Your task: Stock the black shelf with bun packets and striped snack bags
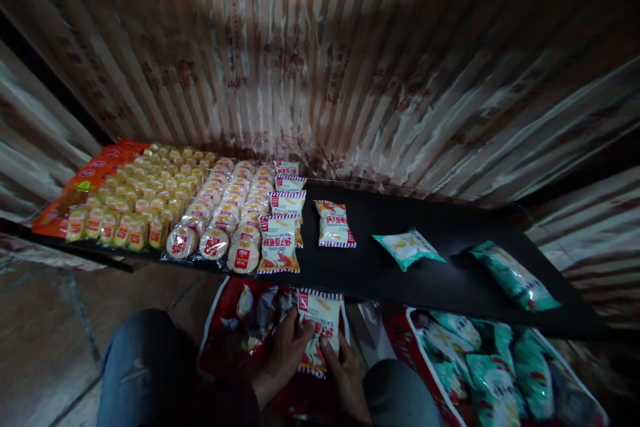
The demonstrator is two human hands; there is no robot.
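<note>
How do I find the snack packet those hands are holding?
Find the long black shelf, then look below its front edge, at the white-rimmed red container between the knees. Over it, the left hand and right hand hold a packet with striped ends. Similar packets lie on the shelf; only this one is held.

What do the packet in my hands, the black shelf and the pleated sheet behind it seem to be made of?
Packet: probably thin plastic film, slightly glossy, judging by its sealed, striped ends.
Black shelf: smooth, low-sheen, perhaps painted metal or coated board; its plain dark surface leaves it open.
Pleated sheet: plastic or cloth; creased folds catch light.
</note>
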